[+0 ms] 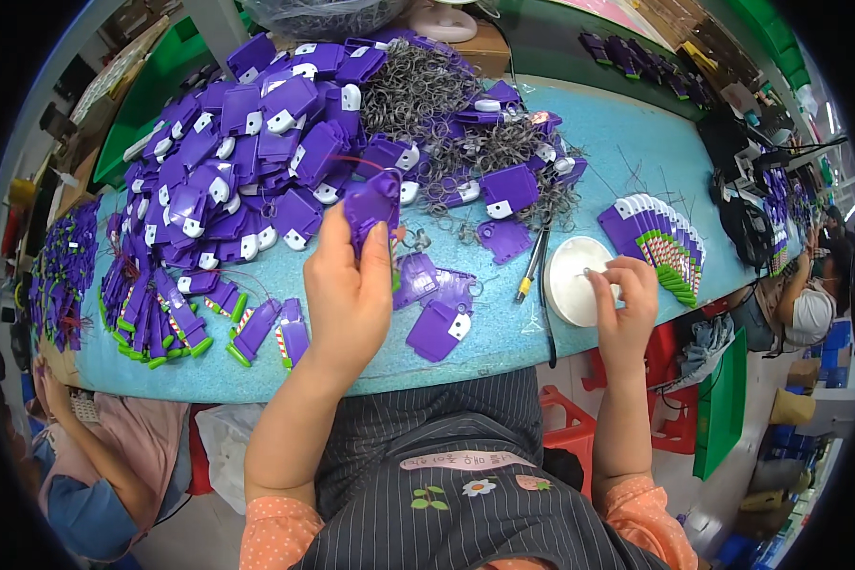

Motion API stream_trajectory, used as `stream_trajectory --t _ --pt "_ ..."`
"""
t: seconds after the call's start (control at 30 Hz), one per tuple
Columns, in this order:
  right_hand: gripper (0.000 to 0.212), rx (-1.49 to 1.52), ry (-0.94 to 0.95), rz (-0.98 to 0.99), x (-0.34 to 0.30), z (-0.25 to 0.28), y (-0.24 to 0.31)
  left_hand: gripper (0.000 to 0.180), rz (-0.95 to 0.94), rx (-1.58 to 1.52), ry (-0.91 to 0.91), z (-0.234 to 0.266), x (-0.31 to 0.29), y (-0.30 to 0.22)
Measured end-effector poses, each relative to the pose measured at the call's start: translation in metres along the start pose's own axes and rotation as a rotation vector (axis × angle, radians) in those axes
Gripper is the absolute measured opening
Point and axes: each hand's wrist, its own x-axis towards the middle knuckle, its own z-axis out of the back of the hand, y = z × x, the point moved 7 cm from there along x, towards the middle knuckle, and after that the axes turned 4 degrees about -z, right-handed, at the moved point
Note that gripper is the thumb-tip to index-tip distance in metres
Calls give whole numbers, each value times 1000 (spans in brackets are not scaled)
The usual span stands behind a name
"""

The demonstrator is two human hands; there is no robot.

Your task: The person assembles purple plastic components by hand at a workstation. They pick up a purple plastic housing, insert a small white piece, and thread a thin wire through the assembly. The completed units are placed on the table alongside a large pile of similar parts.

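Purple plastic is gripped in the left hand (347,294), whose thumb presses the face of a casing (374,204) held upright above the table, with the fingers behind it. Thumb and forefinger of the right hand (629,296) come together over a round white dish (562,302); whether they pinch something tiny, I cannot tell. Just left of the dish lies a slim tool with a yellow part (524,284), and a few loose purple pieces (440,330) lie between it and the left hand. Beyond the hands, a big heap of purple and white casings (256,147) meets a tangle of grey loops (413,95). Green-ended pieces (182,318) cluster at left; others form a neat fan (648,237) right of the dish. Beneath it all is a blue-green tabletop (641,128), with a pinstriped apron (370,499) below its near edge
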Motion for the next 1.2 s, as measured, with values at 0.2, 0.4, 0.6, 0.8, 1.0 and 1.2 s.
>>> stream_trajectory --t 0.2,0.4,0.6,0.8,1.0,1.2 --pt "9 147 -103 -61 -4 27 20 23 141 -198 36 1 1 -1" --pt "4 992 242 -305 -31 -1 64 33 587 -664 464 -34 -91 -18" --pt "16 1145 490 -370 -61 -44 106 34 562 -776 403 -28 -122 -20" --pt "7 1294 675 -439 -79 -48 112 33 493 -644 440 -22 -132 -19" --pt "14 1137 771 -506 -80 -40 94 32 494 -581 605 -30 -138 -16" --pt "20 857 1183 -470 -54 -33 100 32 373 -315 901 -32 -141 -17"
